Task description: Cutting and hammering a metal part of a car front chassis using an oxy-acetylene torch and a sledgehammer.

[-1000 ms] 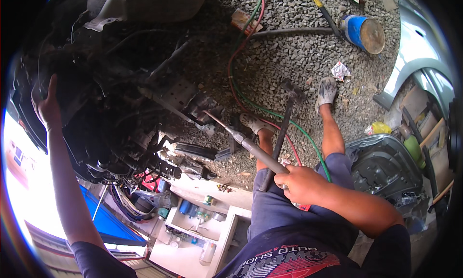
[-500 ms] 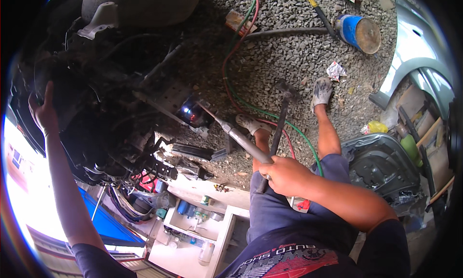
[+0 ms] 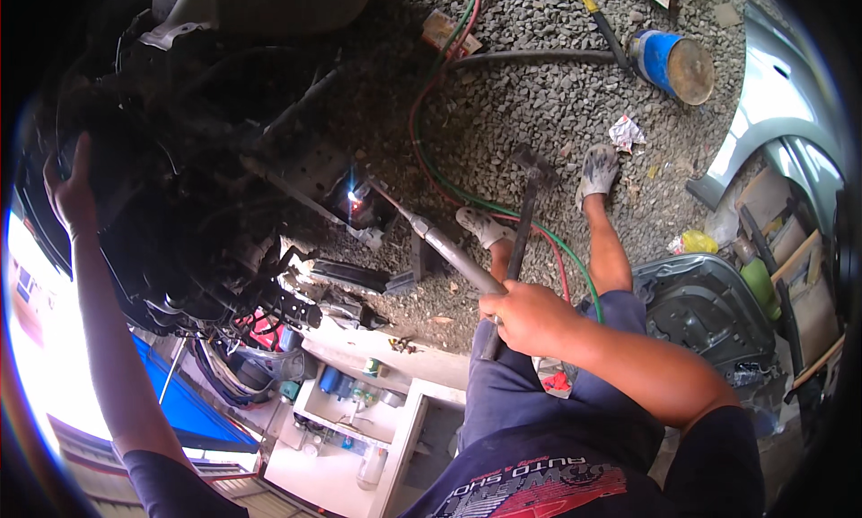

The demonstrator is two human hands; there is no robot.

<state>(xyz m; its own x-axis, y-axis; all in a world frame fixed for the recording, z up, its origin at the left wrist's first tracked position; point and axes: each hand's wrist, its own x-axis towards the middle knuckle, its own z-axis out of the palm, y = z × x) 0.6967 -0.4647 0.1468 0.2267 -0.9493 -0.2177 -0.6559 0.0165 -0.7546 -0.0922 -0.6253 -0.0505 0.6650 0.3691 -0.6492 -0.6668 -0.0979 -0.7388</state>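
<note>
A long metal gas torch point(image 3: 447, 254) sits in my right hand point(image 3: 532, 319), fingers wrapped round its rear end. Its thin tip points up and left at a rusty dark metal bracket point(image 3: 310, 179) on the vehicle. A small white-blue glow with an orange-red hot spot point(image 3: 356, 201) shows just off the tip. At the far left my left hand point(image 3: 72, 195) is on a dark part of the stripped vehicle point(image 3: 135, 240), thumb up and fingers curled at its edge; shadow hides part of the grip. A long-handled hammer point(image 3: 530, 199) leans against my thigh, its handle passing under the torch.
Red and green hoses point(image 3: 420, 132) cross the gravel point(image 3: 530, 105) and run by my legs. A blue can point(image 3: 669, 65) lies at the upper right near a yellow-and-black handle point(image 3: 600, 20). Grey body panels point(image 3: 763, 123) stand at right. A white shelf unit point(image 3: 337, 460) is below left.
The torch tip has shifted slightly up and left, and the glow at the bracket looks whiter with a streak. My left hand sits a little higher in view.
</note>
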